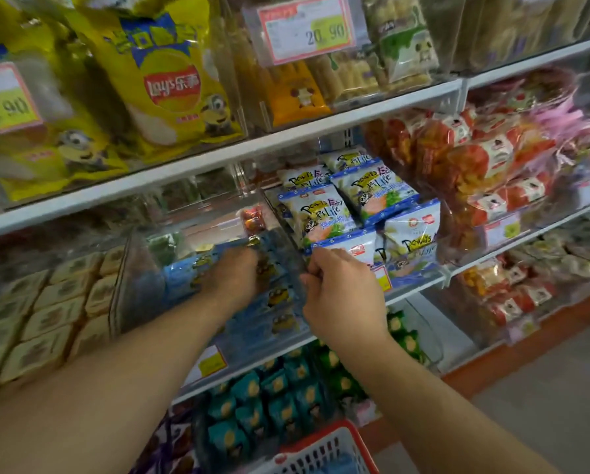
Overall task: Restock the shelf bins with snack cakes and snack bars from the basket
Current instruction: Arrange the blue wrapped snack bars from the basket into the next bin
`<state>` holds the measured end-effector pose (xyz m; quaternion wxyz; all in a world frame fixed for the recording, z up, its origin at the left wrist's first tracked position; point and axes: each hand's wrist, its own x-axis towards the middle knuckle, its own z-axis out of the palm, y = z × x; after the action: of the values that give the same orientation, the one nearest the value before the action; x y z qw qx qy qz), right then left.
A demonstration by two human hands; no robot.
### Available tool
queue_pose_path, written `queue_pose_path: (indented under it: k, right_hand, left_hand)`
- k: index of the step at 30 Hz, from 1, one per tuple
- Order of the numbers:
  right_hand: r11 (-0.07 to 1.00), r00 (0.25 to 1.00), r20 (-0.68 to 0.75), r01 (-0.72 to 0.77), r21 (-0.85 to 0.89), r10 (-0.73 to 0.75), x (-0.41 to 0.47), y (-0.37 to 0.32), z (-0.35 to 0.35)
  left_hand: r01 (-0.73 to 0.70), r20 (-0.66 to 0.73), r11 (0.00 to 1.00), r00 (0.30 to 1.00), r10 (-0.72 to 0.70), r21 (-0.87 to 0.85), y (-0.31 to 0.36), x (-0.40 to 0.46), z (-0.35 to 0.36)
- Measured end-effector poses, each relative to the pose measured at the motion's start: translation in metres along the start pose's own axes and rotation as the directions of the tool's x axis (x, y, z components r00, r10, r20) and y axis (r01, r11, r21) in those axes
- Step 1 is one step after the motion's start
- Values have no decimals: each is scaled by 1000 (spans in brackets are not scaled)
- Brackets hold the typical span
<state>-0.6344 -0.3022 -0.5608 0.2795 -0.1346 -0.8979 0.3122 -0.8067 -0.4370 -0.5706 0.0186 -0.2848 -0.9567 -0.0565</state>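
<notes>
Several blue snack packs (198, 271) with yellow cartoon print already lie in the clear shelf bin (122, 285) on the middle shelf, stacked flat, long axes running roughly left to right across the bin and tilted up toward the right, printed faces up; motion blur hides which end is which. Left hand (233, 273) is inside the bin, resting on the pile with fingers curled down over the packs; reads as gripping or pressing one into place, can't split the two. Right hand (341, 289) pinches the bin's clear right wall or front corner, fingers curled on the edge, likely steadying it. Judgement on progress: this bin looks well filled, with a gap at the back near a small orange packet (253, 218), so mid-to-late for this bin. Red basket (324, 449) sits low at frame bottom, something blue shows through its mesh, so stock probably remains; amount not visible. Outward: panda-print white and blue bags (324, 213) in the bin just right, beige square cakes (50, 313) in the bin left, teal packs (269, 401) on the shelf below, yellow chip bags (163, 83) above, red-wrapped snacks (475, 159) far right
</notes>
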Motion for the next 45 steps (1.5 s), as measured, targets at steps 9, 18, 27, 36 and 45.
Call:
queue_pose_path:
  k: [9, 18, 27, 36, 45]
  right_hand:
    - [1000, 1000, -16, -24, 7, 24, -2, -2, 1]
    - [999, 998, 53, -36, -26, 37, 0, -8, -4]
    - [987, 983, 165, -61, -150, 86, -16, -38, -24]
    - [980, 905, 388, -118, -159, 172, -163, -43, 13]
    - [902, 549, 716, -251, -351, 431, -285, 5, 141]
  left_hand:
    - [52, 14, 991, 999, -50, -125, 13, -12, -8]
    - [96, 92, 912, 994, -64, -399, -8, -47, -40]
    - [-40, -145, 873, 989, -36, -486, -8, -203, -80]
    - [156, 34, 845, 986, -162, -511, -57, -344, 10]
    - [599, 335, 726, 797, -502, -337, -128, -419, 181]
